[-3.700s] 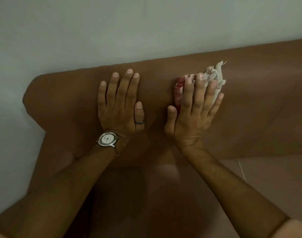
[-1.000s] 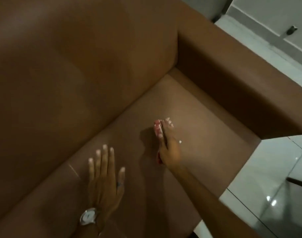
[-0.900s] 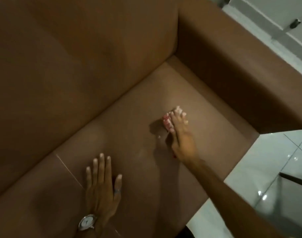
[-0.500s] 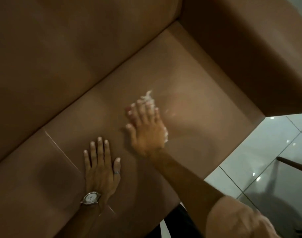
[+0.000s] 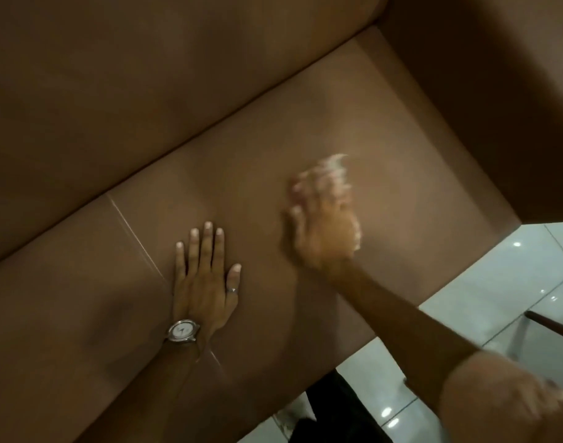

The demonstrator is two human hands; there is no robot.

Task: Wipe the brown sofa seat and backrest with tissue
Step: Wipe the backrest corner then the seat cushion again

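The brown sofa seat (image 5: 209, 174) runs diagonally across the view, with the backrest (image 5: 129, 75) above it. My right hand (image 5: 325, 228) presses a white tissue (image 5: 336, 163) flat against the seat; the hand is blurred and only the tissue's edges show past the fingertips and the palm's side. My left hand (image 5: 205, 282), with a watch and a ring, lies flat on the seat beside a cushion seam, fingers spread, holding nothing.
The sofa's armrest (image 5: 497, 91) rises at the right end of the seat. White glossy floor tiles (image 5: 484, 302) lie beyond the seat's front edge. A dark thin bar (image 5: 552, 324) crosses the floor at the right edge.
From the backrest top, both hands came down to the seat. Over the last second my right hand swept the tissue back and forth across the seat; my left hand stayed planted.
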